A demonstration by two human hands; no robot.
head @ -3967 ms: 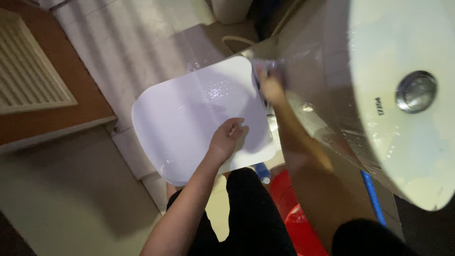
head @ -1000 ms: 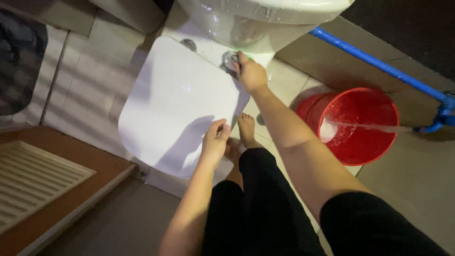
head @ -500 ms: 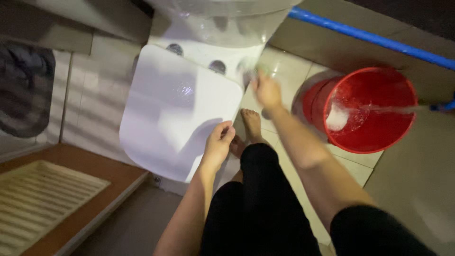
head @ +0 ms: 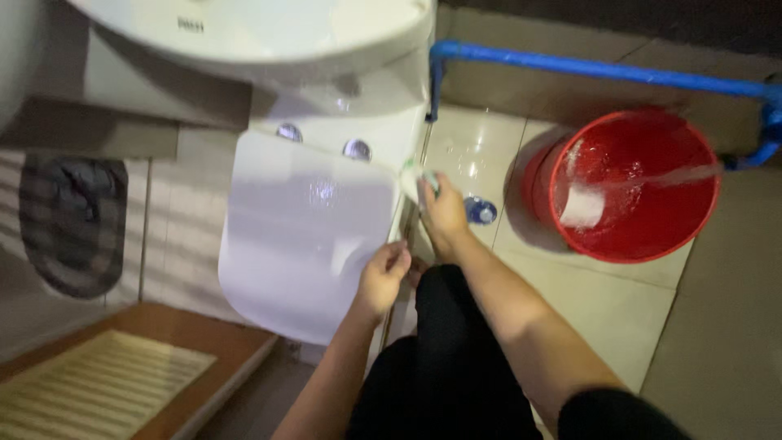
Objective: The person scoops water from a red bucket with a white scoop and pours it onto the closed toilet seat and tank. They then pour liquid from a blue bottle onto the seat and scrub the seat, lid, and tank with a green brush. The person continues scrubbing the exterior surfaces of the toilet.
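The left hand (head: 383, 277) pinches the near right edge of the white toilet lid (head: 305, 232), which lies flat over the bowl. The lid looks stiff, light and wet — likely slippery, so its edge is the best hold. The right hand (head: 442, 213) is closed on a small scrubber (head: 415, 175) — soft-looking — at the lid's right corner.

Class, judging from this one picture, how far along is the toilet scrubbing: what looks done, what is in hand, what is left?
Done: the white toilet lid is shut and glistens wet. In hand: the left hand steadies the lid's edge while the right hand presses a small greenish scrubber near the lid's right rear corner. Left: water pours from the blue pipe into the red bucket, suggesting rinsing remains.
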